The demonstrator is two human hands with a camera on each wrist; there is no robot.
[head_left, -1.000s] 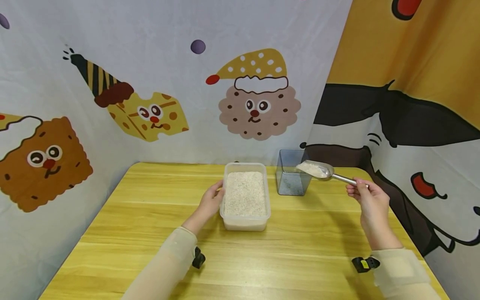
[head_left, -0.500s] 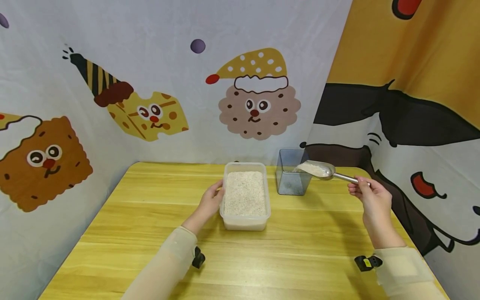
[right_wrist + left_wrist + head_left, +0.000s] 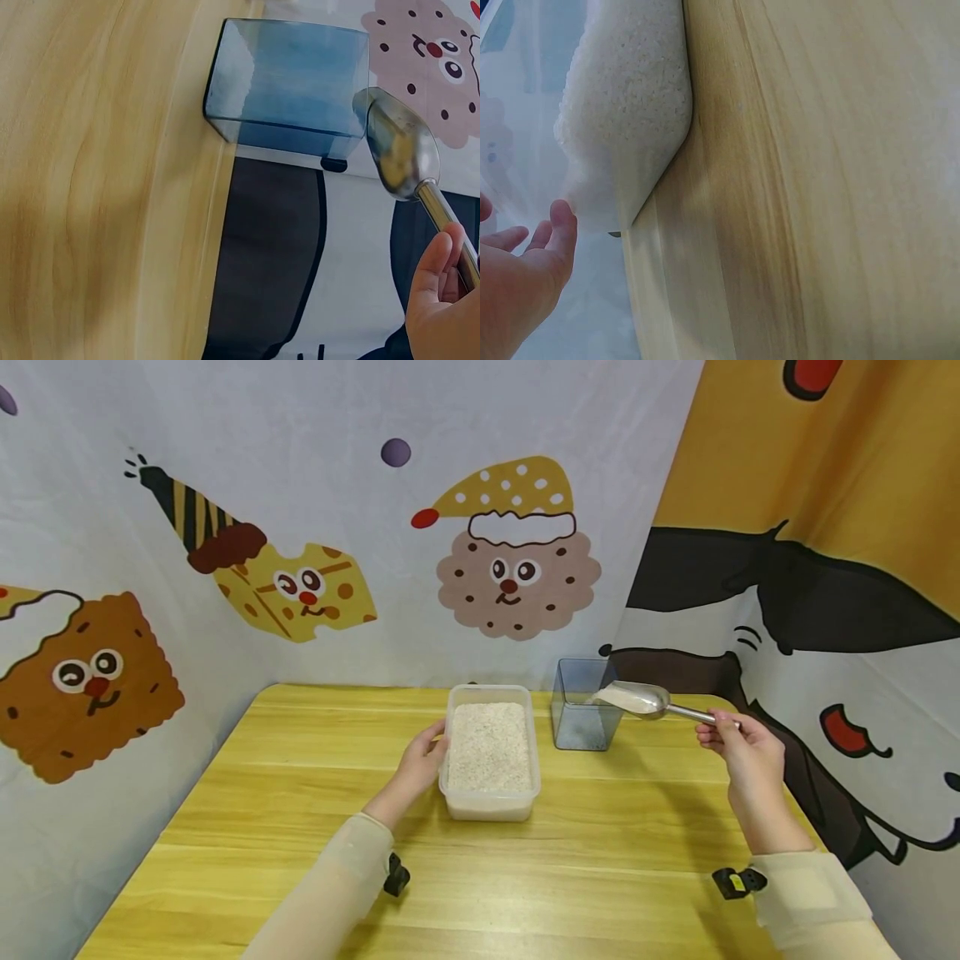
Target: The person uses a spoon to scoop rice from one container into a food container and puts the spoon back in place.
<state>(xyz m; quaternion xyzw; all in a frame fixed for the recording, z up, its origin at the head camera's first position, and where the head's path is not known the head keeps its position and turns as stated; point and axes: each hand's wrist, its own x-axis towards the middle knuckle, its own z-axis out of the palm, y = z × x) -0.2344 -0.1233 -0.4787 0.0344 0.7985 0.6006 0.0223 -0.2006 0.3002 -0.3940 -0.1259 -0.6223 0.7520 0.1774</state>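
Note:
My left hand (image 3: pixel 422 768) rests against the left side of a clear plastic container (image 3: pixel 491 808) filled with rice (image 3: pixel 489 747). In the left wrist view the fingers (image 3: pixel 564 225) are fairly straight, with a fingertip at the container's wall. My right hand (image 3: pixel 750 760) grips the handle of a metal scoop (image 3: pixel 654 700), which carries rice at its mouth. That mouth sits over the rim of a transparent blue-grey square bin (image 3: pixel 583 731). Some rice lies in the bin, its surface partly hidden by the tinted walls. The right wrist view shows the scoop tilted at the bin's opening (image 3: pixel 369 90).
Both containers stand on a wooden table (image 3: pixel 375 893), the bin right of the rice container and near the back edge. A cartoon-printed cloth (image 3: pixel 360 410) hangs directly behind the table and along its sides.
My right hand has shifted slightly right and up, tipping the scoop a little more. Rice has slid toward its mouth and the bin's bottom looks paler. The left hand has stayed put.

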